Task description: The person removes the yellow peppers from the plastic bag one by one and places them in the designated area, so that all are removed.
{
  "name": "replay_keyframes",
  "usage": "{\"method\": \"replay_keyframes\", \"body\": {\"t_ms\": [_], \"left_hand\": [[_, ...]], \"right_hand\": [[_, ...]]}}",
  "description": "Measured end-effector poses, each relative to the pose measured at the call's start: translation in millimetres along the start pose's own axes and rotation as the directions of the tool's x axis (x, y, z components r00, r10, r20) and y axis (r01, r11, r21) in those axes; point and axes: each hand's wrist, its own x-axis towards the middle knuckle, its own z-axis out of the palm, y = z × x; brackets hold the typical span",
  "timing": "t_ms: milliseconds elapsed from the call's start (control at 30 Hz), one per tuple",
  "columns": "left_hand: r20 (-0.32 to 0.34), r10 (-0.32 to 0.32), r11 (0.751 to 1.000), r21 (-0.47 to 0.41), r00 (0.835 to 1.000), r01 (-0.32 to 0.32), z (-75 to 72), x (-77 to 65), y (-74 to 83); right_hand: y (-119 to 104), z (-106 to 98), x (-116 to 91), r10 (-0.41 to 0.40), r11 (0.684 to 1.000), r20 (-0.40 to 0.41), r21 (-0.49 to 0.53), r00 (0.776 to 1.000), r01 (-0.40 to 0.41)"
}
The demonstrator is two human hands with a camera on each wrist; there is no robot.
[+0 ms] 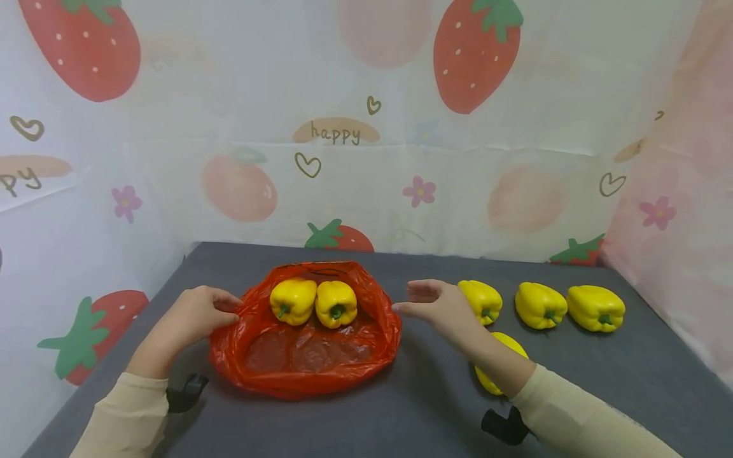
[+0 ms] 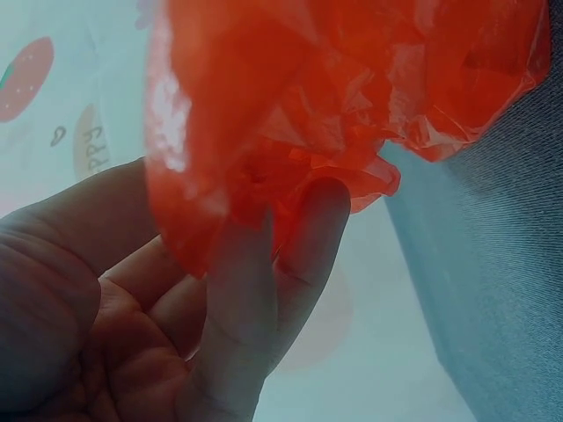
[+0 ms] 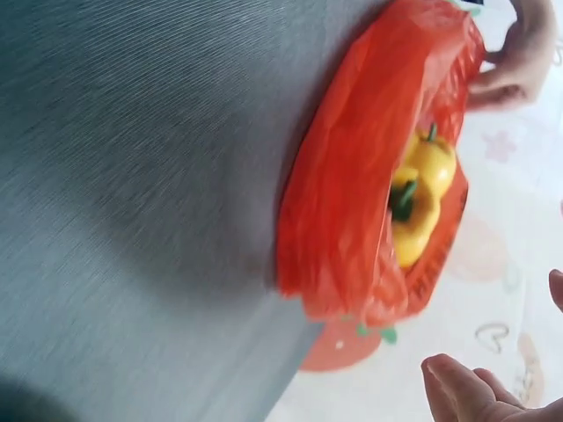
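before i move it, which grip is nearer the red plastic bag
Left: the left grip holds the red plastic bag by its left edge; the right grip hovers just off its right side.

item one: "happy", brown, handwritten style, on the tan middle patch (image 1: 336, 131) of the cloth (image 1: 252, 83) in front of me; complete.
item two: "py", same style, larger, on the left patch (image 1: 34, 168) to my left; the head view's edge cuts off its start.
item three: right patch (image 1: 630, 150), too slanted and small for me to read.
item four: sideways patch (image 2: 91, 145) in my left wrist view; lettering faint, not fully legible.
item five: blurred patch (image 3: 530, 374) in my right wrist view; unreadable.
item six: dark marks (image 3: 428, 280) on my bag (image 3: 339, 202); too blurred to read.
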Motion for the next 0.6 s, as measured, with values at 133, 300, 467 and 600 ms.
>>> {"method": "replay_keyframes", "body": {"t_ms": [133,300,467,600], "left_hand": [[-0.005,0.0,1.0,-0.003,1.0,0.0,-0.1,0.2,0.0],[-0.004,0.0,1.0,0.005,1.0,0.0,-0.9,-0.4,1.9],[0.004,-0.007,1.0,-0.005,1.0,0.007,-0.1,-0.3,0.4],[0.001,-0.013,1.0,-0.018,1.0,0.013,0.8,-0.4,0.4]], "right_hand": [[-3.9,19.7,7.4,0.012,0.999,0.005,0.04,1.0,-0.012],[-6.5,41.2,18.3,0.022,0.997,-0.006,0.077,1.0,-0.021],[-11.1,61.0,24.4,0.008,0.997,-0.011,0.078,1.0,-0.007],[-12.9,73.6,29.6,-0.005,0.998,0.0,0.068,1.0,0.005]]}}
